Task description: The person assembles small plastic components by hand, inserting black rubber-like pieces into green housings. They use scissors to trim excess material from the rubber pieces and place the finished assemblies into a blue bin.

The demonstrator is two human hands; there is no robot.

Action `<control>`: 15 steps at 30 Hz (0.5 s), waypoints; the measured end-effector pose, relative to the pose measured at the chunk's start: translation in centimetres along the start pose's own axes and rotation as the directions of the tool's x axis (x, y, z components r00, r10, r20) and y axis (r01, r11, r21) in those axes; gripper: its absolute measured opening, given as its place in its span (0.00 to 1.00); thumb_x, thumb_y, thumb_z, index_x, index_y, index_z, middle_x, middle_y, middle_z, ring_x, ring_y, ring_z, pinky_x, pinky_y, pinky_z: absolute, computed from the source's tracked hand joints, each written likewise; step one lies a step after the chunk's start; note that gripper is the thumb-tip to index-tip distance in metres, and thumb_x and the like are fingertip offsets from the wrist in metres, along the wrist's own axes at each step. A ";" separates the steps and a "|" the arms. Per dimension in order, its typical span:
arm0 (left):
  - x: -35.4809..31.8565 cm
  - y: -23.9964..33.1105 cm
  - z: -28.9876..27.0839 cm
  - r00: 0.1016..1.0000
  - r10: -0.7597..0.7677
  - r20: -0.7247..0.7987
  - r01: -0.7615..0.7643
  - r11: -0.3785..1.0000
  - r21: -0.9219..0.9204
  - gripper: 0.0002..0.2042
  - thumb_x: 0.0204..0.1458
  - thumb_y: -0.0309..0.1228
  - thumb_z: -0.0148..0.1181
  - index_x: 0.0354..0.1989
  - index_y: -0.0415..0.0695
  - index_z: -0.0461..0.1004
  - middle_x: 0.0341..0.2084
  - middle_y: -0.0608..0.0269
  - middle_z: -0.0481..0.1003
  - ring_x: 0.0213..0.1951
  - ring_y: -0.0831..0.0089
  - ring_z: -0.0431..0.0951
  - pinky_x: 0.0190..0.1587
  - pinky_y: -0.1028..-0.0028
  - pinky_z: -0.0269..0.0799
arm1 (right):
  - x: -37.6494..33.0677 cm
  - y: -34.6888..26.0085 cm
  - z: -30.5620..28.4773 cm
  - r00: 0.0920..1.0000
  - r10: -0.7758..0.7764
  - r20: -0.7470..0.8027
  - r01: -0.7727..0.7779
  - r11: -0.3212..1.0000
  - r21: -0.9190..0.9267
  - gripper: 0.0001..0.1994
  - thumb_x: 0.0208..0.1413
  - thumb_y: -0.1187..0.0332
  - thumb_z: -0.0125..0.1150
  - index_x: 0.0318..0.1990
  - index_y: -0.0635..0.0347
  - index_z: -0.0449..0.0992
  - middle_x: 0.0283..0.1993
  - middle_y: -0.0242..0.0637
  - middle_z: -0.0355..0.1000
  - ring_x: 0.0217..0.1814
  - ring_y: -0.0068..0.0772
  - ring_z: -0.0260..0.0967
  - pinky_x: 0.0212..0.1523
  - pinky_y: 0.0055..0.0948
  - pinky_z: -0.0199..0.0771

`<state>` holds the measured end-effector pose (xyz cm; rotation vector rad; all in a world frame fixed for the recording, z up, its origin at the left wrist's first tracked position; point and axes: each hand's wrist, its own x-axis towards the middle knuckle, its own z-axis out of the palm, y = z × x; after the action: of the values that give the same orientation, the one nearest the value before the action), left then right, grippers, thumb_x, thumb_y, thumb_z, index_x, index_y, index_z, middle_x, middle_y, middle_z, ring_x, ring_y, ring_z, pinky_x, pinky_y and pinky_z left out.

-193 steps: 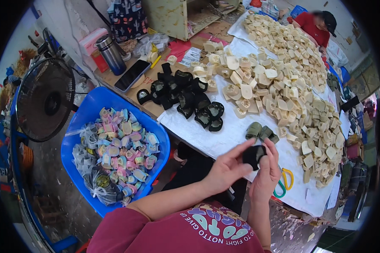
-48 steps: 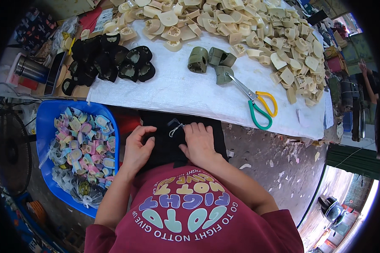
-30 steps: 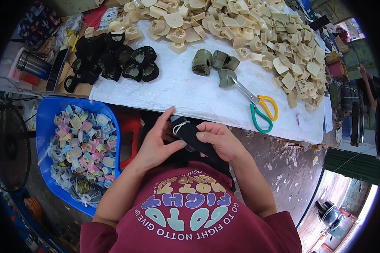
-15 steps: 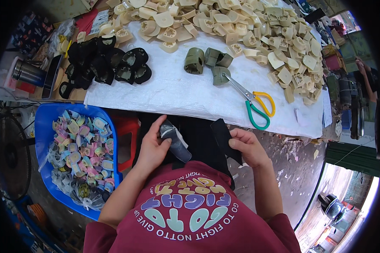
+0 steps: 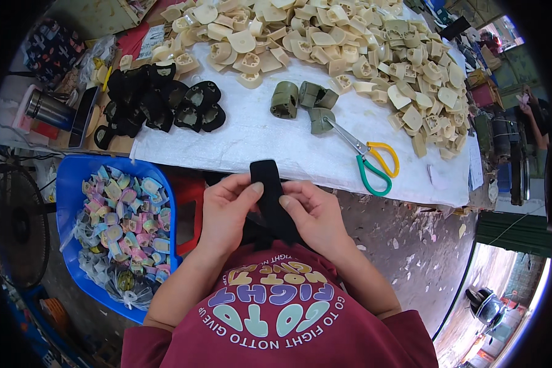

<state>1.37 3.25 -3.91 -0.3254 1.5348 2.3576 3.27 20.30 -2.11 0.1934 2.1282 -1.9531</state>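
A long black strip [image 5: 267, 187], apparently fabric, stands between my hands in front of the table edge. My left hand [image 5: 228, 205] pinches its left side, thumb on the front face and fingers behind. From the other side my right hand [image 5: 316, 211] grips it the same way, a little lower. The strip's lower end lies over my dark clothing. Behind it I cannot see whether another piece is held. On the white-covered table [image 5: 227, 150] ahead are a few olive-green hollow blocks [image 5: 284, 100] and scissors [image 5: 365, 150] with one yellow and one green handle.
Many cream molded pieces [image 5: 242, 42] are heaped across the table's far side and right. Black cloth-covered pieces [image 5: 153, 101] lie at the left, near a steel flask [image 5: 50, 110]. A blue basket [image 5: 176, 230] of pastel pieces stands left, beside a red stool [image 5: 193, 205].
My hands have come together from apart. The black strip moved from the right hand's side to between both hands. The dark glossy piece that was in my left hand is out of sight.
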 end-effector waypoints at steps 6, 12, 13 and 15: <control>1.2 1.5 -0.1 0.983 -0.184 -0.002 0.179 0.961 -0.209 0.07 0.55 0.25 0.55 0.39 0.36 0.75 0.29 0.61 0.78 0.27 0.76 0.78 0.29 0.77 0.76 | 0.6 -1.5 -0.5 0.978 -0.148 -0.148 0.135 0.986 -0.094 0.04 0.56 0.74 0.59 0.37 0.65 0.74 0.29 0.32 0.74 0.30 0.15 0.70 0.29 0.18 0.70; 0.7 0.8 1.0 0.997 0.054 -0.063 -0.046 0.991 0.127 0.09 0.53 0.22 0.57 0.41 0.35 0.76 0.30 0.62 0.79 0.29 0.80 0.78 0.31 0.82 0.73 | 1.2 -2.7 0.3 0.997 -0.059 -0.049 0.060 0.998 0.017 0.05 0.55 0.74 0.61 0.36 0.67 0.76 0.28 0.33 0.74 0.30 0.16 0.70 0.30 0.18 0.70; 0.3 0.5 1.6 0.986 0.155 -0.057 -0.136 0.959 0.250 0.09 0.52 0.21 0.57 0.42 0.35 0.77 0.30 0.63 0.79 0.29 0.81 0.77 0.31 0.82 0.72 | 1.5 -2.6 0.5 0.998 -0.046 -0.041 0.047 0.999 0.003 0.06 0.54 0.73 0.61 0.36 0.67 0.77 0.28 0.34 0.75 0.29 0.16 0.69 0.30 0.18 0.69; 0.4 0.1 1.8 0.913 0.397 0.094 -0.382 0.751 0.539 0.13 0.52 0.18 0.57 0.46 0.35 0.75 0.30 0.67 0.77 0.30 0.84 0.74 0.30 0.84 0.69 | 2.2 -2.6 0.6 0.999 -0.024 -0.031 0.023 0.999 -0.026 0.07 0.53 0.73 0.61 0.36 0.68 0.77 0.28 0.34 0.75 0.29 0.16 0.69 0.30 0.18 0.69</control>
<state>0.93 4.92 -3.27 0.1208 2.3939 2.0358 0.58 19.26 -0.22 0.1967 2.1829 -1.9473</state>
